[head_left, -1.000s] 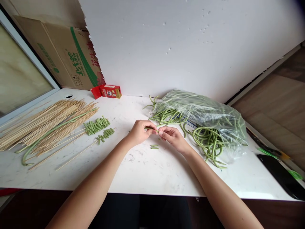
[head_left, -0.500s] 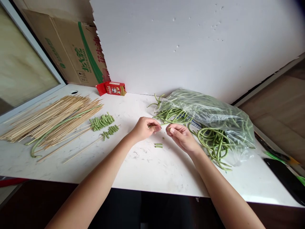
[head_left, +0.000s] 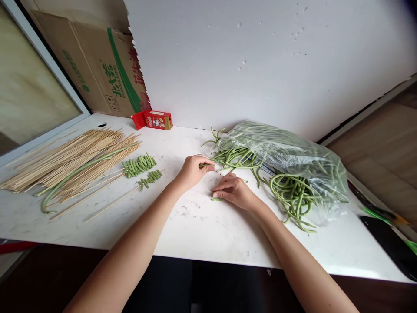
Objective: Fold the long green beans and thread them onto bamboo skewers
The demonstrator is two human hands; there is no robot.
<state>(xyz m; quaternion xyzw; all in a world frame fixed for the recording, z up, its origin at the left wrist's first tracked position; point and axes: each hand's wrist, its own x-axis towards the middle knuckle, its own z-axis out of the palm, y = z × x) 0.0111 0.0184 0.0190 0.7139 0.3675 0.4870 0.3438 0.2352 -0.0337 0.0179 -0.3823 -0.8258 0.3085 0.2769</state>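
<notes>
My left hand [head_left: 194, 170] pinches green bean pieces [head_left: 205, 165] above the middle of the white table. Lower and to its right, my right hand [head_left: 232, 189] has its fingertips closed on a short bean piece at the table surface, just by another cut piece [head_left: 216, 199]. Long green beans [head_left: 236, 157] spill from a clear plastic bag [head_left: 280, 143] behind my hands, and a coiled bunch [head_left: 293, 195] lies at the right. Two skewers threaded with bean pieces [head_left: 139, 166] lie on the left.
Many bare wooden skewers [head_left: 81, 156] are spread at the left with a long bean [head_left: 68, 176] across them. A small red box [head_left: 158, 120] stands near the wall. A black phone [head_left: 389, 243] lies at the right edge, and a cardboard box [head_left: 97, 69] is behind.
My right hand has moved down and left to the cut pieces on the table. My left hand has shifted slightly up and left, still holding bean.
</notes>
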